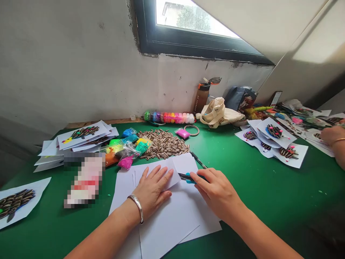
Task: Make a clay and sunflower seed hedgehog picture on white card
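A pale wall point(67, 61) with a dark-framed window point(151, 36) rises behind a broad green table point(256, 201). On the table, in front of the person, overlapping white sheets point(172, 219) fan out, and a smaller piece of paper point(174, 182) lies on top of them. The left hand point(153, 187), a silver bangle on its wrist, is spread flat over this piece. The right hand point(215, 187) pinches a black and teal cutter point(186, 176), its front end at the right edge of the same piece.

Stacks of seed pictures lie at both sides, one on the left point(83, 135) and one on the right point(277, 138), with a single seed picture point(20, 201) nearer on the left. Striped seeds point(161, 144) are heaped beyond the sheets, with bagged coloured clay point(126, 160) just beside them. Along the back stand or lie a dark blue bag point(235, 98), a cream cloth bag point(215, 114), a brown bottle point(199, 100) with its lid up, and a row of coloured packs point(169, 117). At the far right is another person's hand point(332, 136). Smaller still are a black pen point(198, 160) beyond the right hand, a tape ring point(198, 130) touching or near a pink packet point(182, 133), and a little white cap point(133, 117)
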`<action>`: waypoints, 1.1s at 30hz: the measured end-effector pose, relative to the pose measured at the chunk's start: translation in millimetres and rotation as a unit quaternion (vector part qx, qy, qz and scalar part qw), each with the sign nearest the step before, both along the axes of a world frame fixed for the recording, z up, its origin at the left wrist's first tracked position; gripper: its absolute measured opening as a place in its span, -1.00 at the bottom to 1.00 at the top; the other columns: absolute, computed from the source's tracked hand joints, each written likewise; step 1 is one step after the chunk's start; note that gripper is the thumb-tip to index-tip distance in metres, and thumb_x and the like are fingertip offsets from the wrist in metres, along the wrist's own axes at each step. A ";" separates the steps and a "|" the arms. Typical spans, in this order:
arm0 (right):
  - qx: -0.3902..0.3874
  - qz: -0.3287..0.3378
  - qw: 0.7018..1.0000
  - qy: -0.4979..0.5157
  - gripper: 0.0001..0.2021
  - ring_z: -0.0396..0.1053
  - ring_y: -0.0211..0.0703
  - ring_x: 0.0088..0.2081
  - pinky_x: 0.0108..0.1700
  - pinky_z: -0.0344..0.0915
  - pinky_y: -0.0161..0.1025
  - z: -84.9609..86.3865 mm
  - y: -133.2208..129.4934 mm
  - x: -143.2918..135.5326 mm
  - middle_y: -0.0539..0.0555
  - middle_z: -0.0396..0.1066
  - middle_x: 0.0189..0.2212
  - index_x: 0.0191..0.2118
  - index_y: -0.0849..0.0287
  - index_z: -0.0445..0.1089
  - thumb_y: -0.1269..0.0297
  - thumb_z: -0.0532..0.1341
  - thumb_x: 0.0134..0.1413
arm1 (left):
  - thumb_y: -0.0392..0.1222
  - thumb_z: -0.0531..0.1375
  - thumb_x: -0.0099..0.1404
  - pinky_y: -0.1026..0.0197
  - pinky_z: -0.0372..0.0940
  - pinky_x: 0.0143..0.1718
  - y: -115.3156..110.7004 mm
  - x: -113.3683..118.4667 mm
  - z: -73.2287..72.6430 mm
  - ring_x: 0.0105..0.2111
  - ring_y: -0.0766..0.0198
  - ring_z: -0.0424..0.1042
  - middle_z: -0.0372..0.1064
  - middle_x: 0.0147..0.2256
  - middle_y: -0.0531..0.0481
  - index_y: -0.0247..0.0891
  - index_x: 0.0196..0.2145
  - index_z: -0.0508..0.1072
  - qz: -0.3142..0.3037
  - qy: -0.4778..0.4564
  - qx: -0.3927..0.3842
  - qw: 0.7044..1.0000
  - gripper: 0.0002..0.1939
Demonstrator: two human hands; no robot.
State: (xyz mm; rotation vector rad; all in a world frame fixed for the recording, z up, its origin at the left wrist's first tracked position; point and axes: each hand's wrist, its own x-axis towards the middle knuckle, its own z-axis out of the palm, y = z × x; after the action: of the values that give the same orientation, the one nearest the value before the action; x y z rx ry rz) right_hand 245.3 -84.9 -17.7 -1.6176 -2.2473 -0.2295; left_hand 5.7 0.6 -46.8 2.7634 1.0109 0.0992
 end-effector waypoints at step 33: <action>-0.069 0.045 0.994 0.072 -0.68 0.33 -0.12 -0.25 -0.23 0.34 -0.17 -22.1 -10.2 6.8 0.14 0.40 -0.24 0.04 0.08 0.32 0.41 0.07 0.18 | 0.37 -0.12 0.20 -0.34 -0.42 0.15 -6.5 4.1 8.8 0.27 -0.14 -0.26 -0.23 0.30 -0.14 0.08 0.26 -0.10 -0.009 0.042 -0.030 0.999 -0.26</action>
State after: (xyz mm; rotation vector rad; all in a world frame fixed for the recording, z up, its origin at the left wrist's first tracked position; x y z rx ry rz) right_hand 252.1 -95.1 -39.7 -1.5402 -2.2615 0.0644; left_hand 9.8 -5.9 -38.0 2.7429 0.9918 -0.0503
